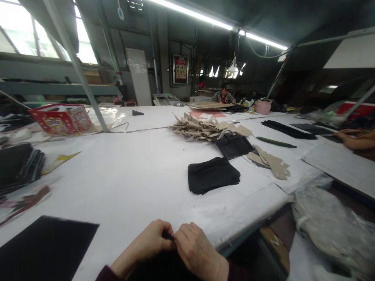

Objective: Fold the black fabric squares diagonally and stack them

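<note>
The left hand point(150, 239) and right hand point(199, 249) meet low in the middle of the view, backs up, fingers curled and pinching, almost touching. The left forearm point(127, 261) slants in from lower left, the right wrist point(218, 269) from lower right, both ending in dark red sleeves point(107, 274).
</note>
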A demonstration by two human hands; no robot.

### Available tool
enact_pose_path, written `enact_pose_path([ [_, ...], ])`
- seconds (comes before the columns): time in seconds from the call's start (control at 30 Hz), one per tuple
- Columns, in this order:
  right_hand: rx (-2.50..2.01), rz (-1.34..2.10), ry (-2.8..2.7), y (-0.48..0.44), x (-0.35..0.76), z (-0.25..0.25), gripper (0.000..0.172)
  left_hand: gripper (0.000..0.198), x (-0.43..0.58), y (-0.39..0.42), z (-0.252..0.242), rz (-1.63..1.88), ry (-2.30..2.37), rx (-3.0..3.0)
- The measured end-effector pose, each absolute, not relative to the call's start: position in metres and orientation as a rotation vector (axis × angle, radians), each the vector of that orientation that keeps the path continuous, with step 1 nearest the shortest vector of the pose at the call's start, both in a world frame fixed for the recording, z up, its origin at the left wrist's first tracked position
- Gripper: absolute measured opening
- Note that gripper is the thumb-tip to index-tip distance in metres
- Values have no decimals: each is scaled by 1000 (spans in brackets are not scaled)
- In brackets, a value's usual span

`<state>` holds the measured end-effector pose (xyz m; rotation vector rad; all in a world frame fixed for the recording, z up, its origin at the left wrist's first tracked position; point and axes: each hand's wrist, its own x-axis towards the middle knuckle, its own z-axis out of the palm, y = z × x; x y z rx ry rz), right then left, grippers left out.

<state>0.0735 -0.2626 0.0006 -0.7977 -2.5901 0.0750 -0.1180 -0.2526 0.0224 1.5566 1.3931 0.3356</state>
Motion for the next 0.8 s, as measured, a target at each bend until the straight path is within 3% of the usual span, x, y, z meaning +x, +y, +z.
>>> enact_pose_path([
  [0.13,-886,326,-2490,-264,71,-4,23,22,-116,-253,29,293,1362,1589],
  [0.37,-1187,1273,-1878,-253,74,2,20,37,-130,-253,32,358,1410,1492],
  [0.8,-1090,1762,-1486,-255,77,-1,28,45,-137,-254,26,565,1176,1164],
])
